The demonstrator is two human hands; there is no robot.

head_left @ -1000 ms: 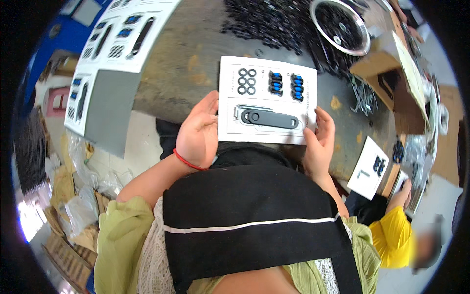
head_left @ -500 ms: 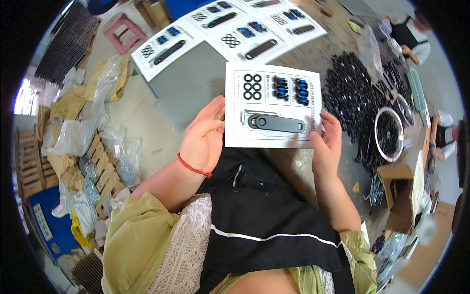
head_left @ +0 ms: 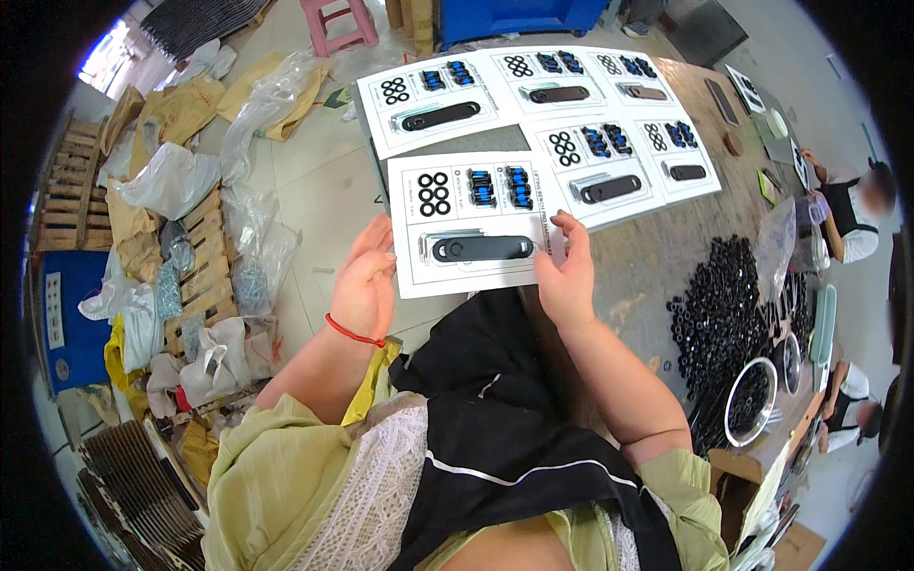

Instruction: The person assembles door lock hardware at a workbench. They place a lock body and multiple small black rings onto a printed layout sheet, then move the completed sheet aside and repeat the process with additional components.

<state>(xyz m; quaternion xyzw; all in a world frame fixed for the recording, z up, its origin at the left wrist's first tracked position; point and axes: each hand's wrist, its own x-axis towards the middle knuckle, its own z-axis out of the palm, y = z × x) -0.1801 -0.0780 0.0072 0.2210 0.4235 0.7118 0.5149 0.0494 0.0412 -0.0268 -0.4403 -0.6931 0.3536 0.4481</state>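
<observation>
A white packaged card [head_left: 476, 224] carries four black rings, two blue-and-black parts and a long black handle piece. My right hand [head_left: 567, 276] grips its right lower edge, thumb on top. At the card's left edge sits my left hand [head_left: 365, 281], fingers together and flat against the side, a red string around the wrist. Several finished cards of the same kind [head_left: 552, 95] lie in rows on the brown table [head_left: 657, 257] just beyond.
A heap of black rings [head_left: 724, 324] and a metal bowl [head_left: 752, 400] sit on the table at right. Plastic bags [head_left: 171, 181], a wooden pallet [head_left: 205, 276] and a pink stool [head_left: 338, 19] stand on the floor at left. Other people work at far right [head_left: 852, 214].
The view has swung left, and the card in both hands has come next to the rows of laid-out cards. My left hand has slid to the card's left edge.
</observation>
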